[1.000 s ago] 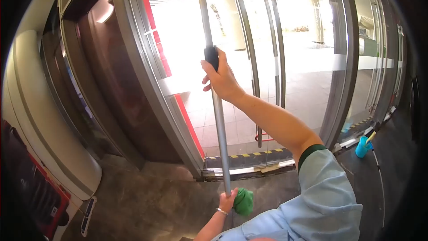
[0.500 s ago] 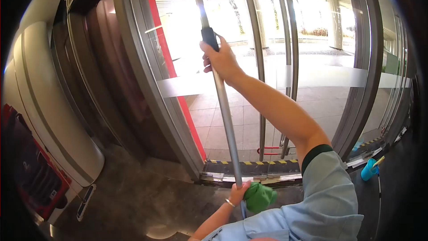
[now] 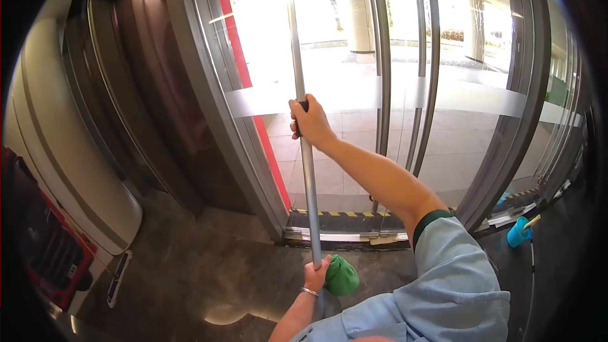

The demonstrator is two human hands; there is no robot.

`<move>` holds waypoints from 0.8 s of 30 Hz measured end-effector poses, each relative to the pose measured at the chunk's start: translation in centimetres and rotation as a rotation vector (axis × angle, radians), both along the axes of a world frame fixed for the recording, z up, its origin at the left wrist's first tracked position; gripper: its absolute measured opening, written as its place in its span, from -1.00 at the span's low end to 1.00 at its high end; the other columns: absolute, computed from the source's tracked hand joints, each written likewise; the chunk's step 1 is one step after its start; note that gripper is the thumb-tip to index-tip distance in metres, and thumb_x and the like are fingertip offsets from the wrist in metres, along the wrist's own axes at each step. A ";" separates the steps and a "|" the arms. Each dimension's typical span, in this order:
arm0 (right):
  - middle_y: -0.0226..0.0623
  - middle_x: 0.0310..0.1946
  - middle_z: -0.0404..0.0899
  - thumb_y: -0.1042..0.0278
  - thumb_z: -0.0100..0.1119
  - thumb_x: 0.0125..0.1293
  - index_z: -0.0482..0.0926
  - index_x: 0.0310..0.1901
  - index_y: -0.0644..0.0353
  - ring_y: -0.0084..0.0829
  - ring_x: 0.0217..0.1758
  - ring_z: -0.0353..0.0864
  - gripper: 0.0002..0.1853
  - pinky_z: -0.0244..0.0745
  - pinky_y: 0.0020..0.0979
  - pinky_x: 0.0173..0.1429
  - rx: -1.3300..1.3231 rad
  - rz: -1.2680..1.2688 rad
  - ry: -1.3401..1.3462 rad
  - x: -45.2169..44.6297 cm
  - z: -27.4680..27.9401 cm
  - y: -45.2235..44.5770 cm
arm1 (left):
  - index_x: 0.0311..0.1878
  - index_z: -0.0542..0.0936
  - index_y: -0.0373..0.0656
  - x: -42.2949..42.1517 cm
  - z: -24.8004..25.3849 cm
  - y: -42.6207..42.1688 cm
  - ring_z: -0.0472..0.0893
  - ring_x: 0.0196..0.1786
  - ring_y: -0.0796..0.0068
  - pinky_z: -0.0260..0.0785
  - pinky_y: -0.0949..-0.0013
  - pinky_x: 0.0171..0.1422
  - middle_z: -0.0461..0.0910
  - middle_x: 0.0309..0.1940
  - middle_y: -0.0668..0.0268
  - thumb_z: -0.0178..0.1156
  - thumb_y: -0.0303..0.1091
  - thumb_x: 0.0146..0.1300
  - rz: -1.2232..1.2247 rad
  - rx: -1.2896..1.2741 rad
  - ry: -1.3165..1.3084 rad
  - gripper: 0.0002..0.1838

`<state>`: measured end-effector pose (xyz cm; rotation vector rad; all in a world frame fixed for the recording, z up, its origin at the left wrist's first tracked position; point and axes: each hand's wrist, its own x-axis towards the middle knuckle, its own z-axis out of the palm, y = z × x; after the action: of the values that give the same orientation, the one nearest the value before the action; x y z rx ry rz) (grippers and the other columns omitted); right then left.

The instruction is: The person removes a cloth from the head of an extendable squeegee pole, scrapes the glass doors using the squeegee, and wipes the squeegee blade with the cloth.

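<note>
A long metal telescopic pole (image 3: 310, 196) stands nearly upright in front of the glass door, its top running out of view. My right hand (image 3: 313, 125) is wrapped round the pole at its black collar. Lower down, my left hand (image 3: 315, 272), with a bracelet at the wrist, is closed round the pole's lower part. A bunched green cloth (image 3: 342, 275) hangs beside the left hand, seemingly pinched in the same grip. The pole's bottom end is hidden near my body.
Ahead is a glass door (image 3: 354, 171) with vertical metal handles (image 3: 384, 57) and a yellow-black floor strip (image 3: 342, 214). A blue bucket (image 3: 519, 232) with a tool in it stands right. At left are a red-and-black machine (image 3: 57, 240) and a flat mop head (image 3: 118, 278).
My right hand and the black collar are lower in view, and the pole stands more upright. My left hand and the green cloth have shifted left. The doorway has also shifted in view.
</note>
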<state>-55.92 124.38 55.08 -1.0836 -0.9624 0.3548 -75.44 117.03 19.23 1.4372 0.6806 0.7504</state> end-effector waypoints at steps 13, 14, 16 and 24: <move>-0.31 -0.50 0.38 0.28 -0.06 0.33 0.29 -0.22 0.30 -0.54 -0.65 0.44 -0.78 0.51 -0.42 -0.61 -0.150 -0.219 -0.033 -0.9 -0.2 3.9 | -0.66 0.50 -0.23 -3.7 -0.1 2.0 0.34 -0.61 0.72 0.21 0.40 -0.53 0.38 -0.73 0.51 0.33 -0.15 0.17 -0.032 -0.035 0.091 -0.58; -0.31 -0.50 0.38 0.28 -0.06 0.33 0.29 -0.22 0.30 -0.54 -0.65 0.44 -0.78 0.51 -0.42 -0.61 -0.159 -0.222 -0.027 -1.0 -1.0 4.1 | -0.66 0.50 -0.23 -4.1 -1.1 2.4 0.34 -0.61 0.72 0.21 0.40 -0.53 0.38 -0.73 0.51 0.33 -0.15 0.17 -0.036 -0.042 0.097 -0.58; -0.26 -0.56 0.41 0.28 -0.06 0.37 0.29 -0.23 0.39 -0.46 -0.65 0.49 -0.74 0.51 -0.38 -0.63 -0.169 -0.251 -0.033 -1.2 -2.4 4.5 | -0.62 0.54 -0.29 -4.5 -3.0 3.0 0.38 -0.56 0.71 0.27 0.36 -0.46 0.43 -0.72 0.46 0.32 -0.20 0.15 -0.054 -0.069 0.164 -0.63; -0.36 -0.71 0.38 0.27 -0.04 0.40 0.30 -0.26 0.29 -0.48 -0.77 0.44 -0.78 0.38 -0.36 -0.68 -0.182 -0.218 0.048 -5.3 -18.4 5.1 | -0.50 0.62 -0.32 -12.9 -14.2 0.2 0.55 -0.52 0.51 0.39 0.30 -0.36 0.57 -0.66 0.20 0.32 -0.15 0.09 -0.055 -0.034 0.353 -0.65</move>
<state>-61.22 129.52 36.65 -1.3272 -0.7707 0.2915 -88.38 117.20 5.05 1.5675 0.9145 0.4419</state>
